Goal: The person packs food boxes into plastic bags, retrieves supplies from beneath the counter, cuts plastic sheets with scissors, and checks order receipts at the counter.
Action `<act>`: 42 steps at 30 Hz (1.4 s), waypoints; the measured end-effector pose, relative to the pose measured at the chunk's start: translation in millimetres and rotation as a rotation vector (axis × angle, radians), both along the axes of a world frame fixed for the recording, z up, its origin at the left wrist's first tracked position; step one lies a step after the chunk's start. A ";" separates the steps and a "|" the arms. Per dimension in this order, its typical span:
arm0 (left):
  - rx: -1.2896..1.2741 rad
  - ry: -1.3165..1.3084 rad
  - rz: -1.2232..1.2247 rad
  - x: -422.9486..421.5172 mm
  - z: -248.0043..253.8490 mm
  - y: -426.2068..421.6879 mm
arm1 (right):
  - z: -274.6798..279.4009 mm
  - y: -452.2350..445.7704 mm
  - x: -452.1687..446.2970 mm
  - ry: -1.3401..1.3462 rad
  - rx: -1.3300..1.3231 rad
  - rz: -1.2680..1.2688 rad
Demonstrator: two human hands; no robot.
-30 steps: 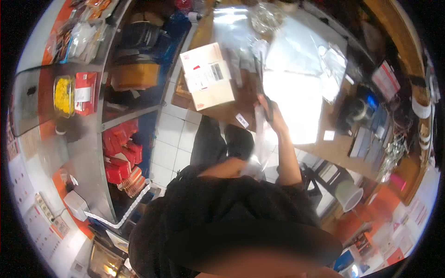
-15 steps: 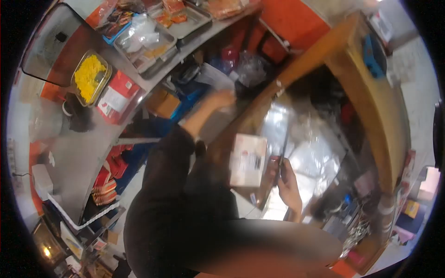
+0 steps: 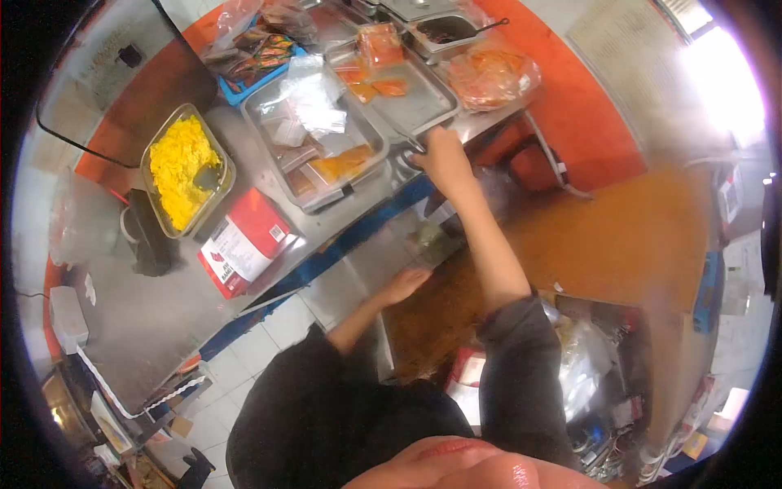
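Observation:
My right hand (image 3: 445, 163) is closed at the edge of the steel counter (image 3: 122, 318), on a thin, dark metal tool (image 3: 413, 145) whose exact kind I cannot make out. Just beyond it lies a steel tray (image 3: 423, 106) with orange food packs. To its left stands another tray (image 3: 371, 130) holding clear plastic packets (image 3: 314, 102) and flat orange pieces. Lower down, my left hand (image 3: 407, 285) hangs near the brown wooden surface (image 3: 428, 326), fingers stretched out, with nothing visible in it.
A clear container (image 3: 230, 175) of yellow food, a red-and-white packet (image 3: 248, 244) and a blue tray (image 3: 244, 91) of packets stand on the counter. A pan (image 3: 444, 31) is at the back, beside a bag of orange food (image 3: 493, 75). Plastic bags (image 3: 582, 359) lie low on the right.
My right hand has moved from over the plastic bags up to the counter edge, still gripping something dark. My left hand has come back from under the counter. The view has swung toward the counter.

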State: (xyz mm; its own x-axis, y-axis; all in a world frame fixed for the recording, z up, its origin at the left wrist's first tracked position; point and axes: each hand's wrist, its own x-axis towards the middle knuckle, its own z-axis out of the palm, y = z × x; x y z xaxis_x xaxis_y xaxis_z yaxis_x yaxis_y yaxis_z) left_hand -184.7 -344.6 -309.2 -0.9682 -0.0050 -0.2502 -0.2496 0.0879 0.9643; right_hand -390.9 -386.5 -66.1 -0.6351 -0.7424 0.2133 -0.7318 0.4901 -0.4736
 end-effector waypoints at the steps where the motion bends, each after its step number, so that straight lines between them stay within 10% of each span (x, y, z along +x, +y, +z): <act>1: 0.060 -0.058 0.059 39.9 -29.6 -9.2 | -0.8 -19.2 -3.8 0.017 0.122 -0.013; 6: 0.338 -0.443 0.427 121.9 2.0 -34.4 | -33.8 -67.8 -17.6 0.052 -0.078 0.016; 9: 0.191 -0.254 0.407 130.9 -6.2 -43.1 | -47.2 -33.8 20.8 0.291 -0.269 0.019; 13: 0.099 -0.026 0.341 73.6 86.8 -46.1 | 12.1 142.4 137.9 -0.116 -0.290 -0.111; 15: 0.074 0.036 0.399 49.7 146.3 -19.8 | -5.8 245.5 195.5 -0.143 -0.320 -0.485; 16: 0.098 0.081 0.322 40.1 177.3 -2.7 | 5.0 286.8 230.8 -0.626 -0.428 -0.947; 18: 0.096 0.149 0.148 33.9 238.4 46.1 | -50.0 405.2 310.4 0.048 -0.004 -1.097; 19: 0.072 0.175 0.043 37.7 264.6 81.2 | -44.3 434.9 342.0 -0.205 -0.392 -1.634; 21: 0.124 0.308 -0.294 48.3 291.0 156.1 | -88.1 509.4 425.5 0.151 -0.046 -2.037; 23: 0.107 0.209 -0.635 51.3 287.6 236.0 | -107.8 553.3 487.4 -0.384 -0.189 -2.301; 31: -0.901 0.340 -0.616 89.3 158.5 405.0 | -145.3 571.6 498.7 -0.874 -0.937 -1.832; 42: -0.996 0.030 -0.918 131.2 175.4 418.7 | -8.5 666.4 487.1 -1.080 -1.111 -1.302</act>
